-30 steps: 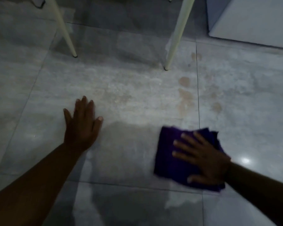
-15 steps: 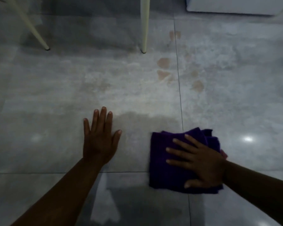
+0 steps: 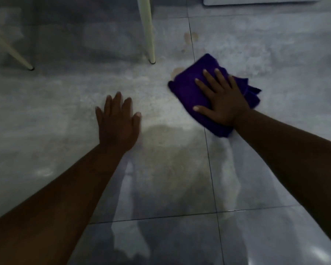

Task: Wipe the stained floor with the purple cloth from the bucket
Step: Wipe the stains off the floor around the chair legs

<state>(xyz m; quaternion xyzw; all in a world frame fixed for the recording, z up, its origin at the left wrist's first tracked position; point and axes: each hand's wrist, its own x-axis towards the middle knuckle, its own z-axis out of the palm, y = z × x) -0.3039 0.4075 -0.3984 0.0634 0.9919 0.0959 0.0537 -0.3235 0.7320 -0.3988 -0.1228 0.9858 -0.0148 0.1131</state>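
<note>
Purple cloth (image 3: 197, 92) lies bunched on the grey floor (image 3: 65, 121), right of centre, over the tile seam. Starting at the left: two pale furniture legs (image 3: 148, 31) stand at the back. Left hand (image 3: 118, 125) is flat on the tiles, fingers spread, holding nothing. Brown stains (image 3: 189, 38) show beyond the cloth. Right hand (image 3: 223, 100) presses down on it, fingers splayed wide.

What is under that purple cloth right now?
The folded purple cloth lies on grey tiled floor, pressed by the right hand. A brownish stain peeks out; anything beneath is hidden.
</note>
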